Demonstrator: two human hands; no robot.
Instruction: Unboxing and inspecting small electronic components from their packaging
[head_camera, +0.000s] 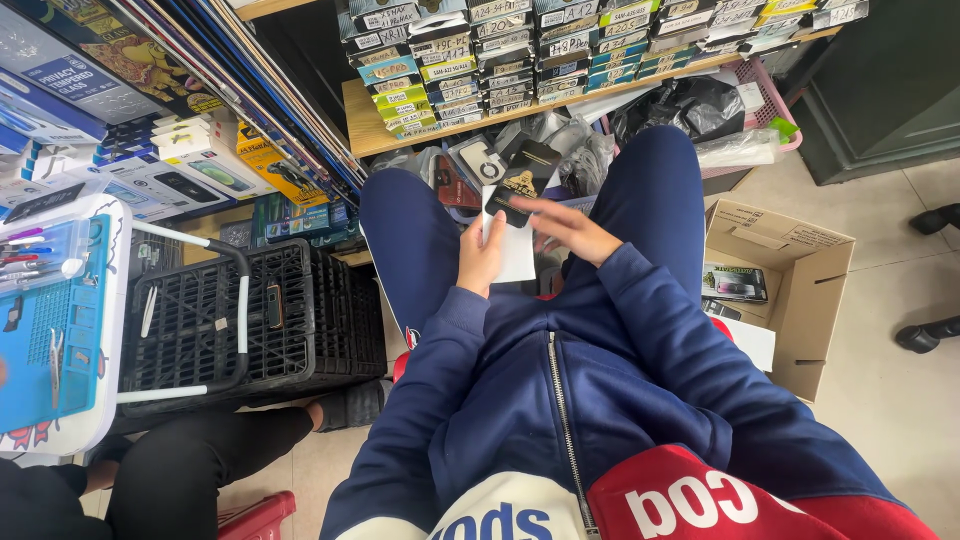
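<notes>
White packet seemingly between both hands.

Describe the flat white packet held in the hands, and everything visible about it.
The white packet is a flat, thin rectangle, seemingly card or paper, held roughly upright over the lap between the knees. The left hand grips its left edge; the right hand lies across its upper right part. A dark piece shows at its top. Its print cannot be made out.
</notes>
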